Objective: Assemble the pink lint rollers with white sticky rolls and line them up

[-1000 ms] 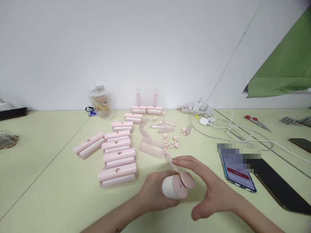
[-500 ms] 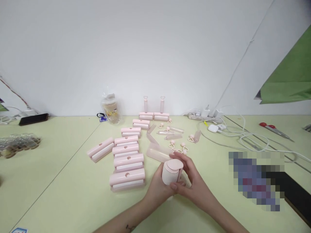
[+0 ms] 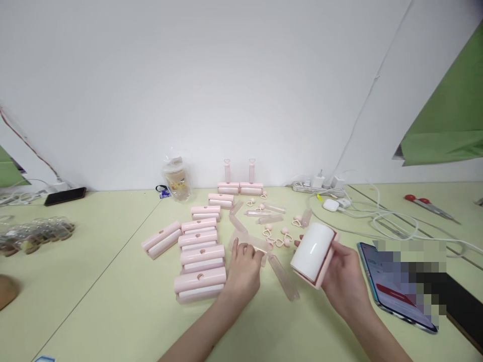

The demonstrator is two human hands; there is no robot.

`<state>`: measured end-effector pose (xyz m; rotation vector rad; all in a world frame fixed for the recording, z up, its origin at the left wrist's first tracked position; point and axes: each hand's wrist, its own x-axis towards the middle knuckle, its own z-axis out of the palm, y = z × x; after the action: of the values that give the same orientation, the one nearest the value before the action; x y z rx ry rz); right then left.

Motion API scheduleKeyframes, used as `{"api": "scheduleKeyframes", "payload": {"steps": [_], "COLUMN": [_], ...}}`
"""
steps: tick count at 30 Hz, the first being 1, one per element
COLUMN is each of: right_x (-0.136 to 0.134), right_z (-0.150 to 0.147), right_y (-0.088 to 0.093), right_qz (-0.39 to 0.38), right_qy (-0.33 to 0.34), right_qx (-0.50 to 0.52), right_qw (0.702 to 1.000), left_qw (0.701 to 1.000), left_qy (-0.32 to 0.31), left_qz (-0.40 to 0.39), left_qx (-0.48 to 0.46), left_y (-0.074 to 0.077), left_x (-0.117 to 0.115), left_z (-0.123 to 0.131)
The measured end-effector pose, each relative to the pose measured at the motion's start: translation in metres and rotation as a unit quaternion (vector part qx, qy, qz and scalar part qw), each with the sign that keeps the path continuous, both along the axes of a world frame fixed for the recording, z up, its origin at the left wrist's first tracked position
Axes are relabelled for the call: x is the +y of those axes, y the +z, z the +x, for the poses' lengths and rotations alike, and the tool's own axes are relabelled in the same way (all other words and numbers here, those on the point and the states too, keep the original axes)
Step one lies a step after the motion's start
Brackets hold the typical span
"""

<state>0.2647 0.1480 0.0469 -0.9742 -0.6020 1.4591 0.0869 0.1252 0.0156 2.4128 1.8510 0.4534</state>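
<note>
My right hand is closed around a pink lint roller, its white roll facing up and left, lifted above the table. My left hand reaches down with curled fingers on a clear pink cover; the fingertips are partly hidden. Just right of that hand lies a clear pink tube handle. Left of it, several pink lint rollers stand in a column, each with a hole on top. Heart-shaped pink rings and more clear tubes are scattered behind the hands.
At the back wall, two rollers have upright handles. A bagged cup stands left of them. On the right are tangled white cables, red-handled scissors and a phone. Small glass jars sit far left.
Both hands held the lint roller together; the left has let go and moved left onto the clear cover. The right has carried the roller rightward and turned it, showing its white roll.
</note>
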Motion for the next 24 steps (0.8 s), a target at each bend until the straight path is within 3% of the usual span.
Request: {"api": "scheduleKeyframes", "payload": {"steps": [5,11,13,15,17,20,24], "right_x": [-0.005,-0.009,-0.011,-0.014,-0.019,-0.028,-0.043], "right_z": [0.001,0.005,0.005,0.005,0.002,-0.005,-0.02], "right_y": [-0.001,-0.01,-0.012,-0.013,-0.014,-0.013,-0.01], "right_qz": [0.068,0.115,0.144,0.187,0.235,0.305,0.409], "right_qy": [0.048,0.093,0.121,0.15,0.193,0.277,0.377], "right_qx": [-0.046,-0.142,-0.165,-0.203,-0.247,-0.327,-0.449], "right_qw": [0.995,0.979,0.968,0.949,0.92,0.85,0.699], "left_qw": [0.994,0.974,0.969,0.971,0.963,0.92,0.885], "left_qy": [-0.09,-0.18,-0.177,-0.114,-0.008,0.107,0.116], "left_qz": [0.057,0.096,0.107,0.093,0.06,-0.024,-0.089], "left_qx": [0.005,-0.099,-0.137,-0.19,-0.262,-0.375,-0.441], "left_y": [-0.005,-0.014,-0.022,-0.033,-0.045,-0.063,-0.072], "left_x": [-0.027,-0.076,-0.091,-0.105,-0.116,-0.125,-0.125], "left_z": [0.004,0.01,0.001,-0.012,-0.024,-0.034,-0.033]}}
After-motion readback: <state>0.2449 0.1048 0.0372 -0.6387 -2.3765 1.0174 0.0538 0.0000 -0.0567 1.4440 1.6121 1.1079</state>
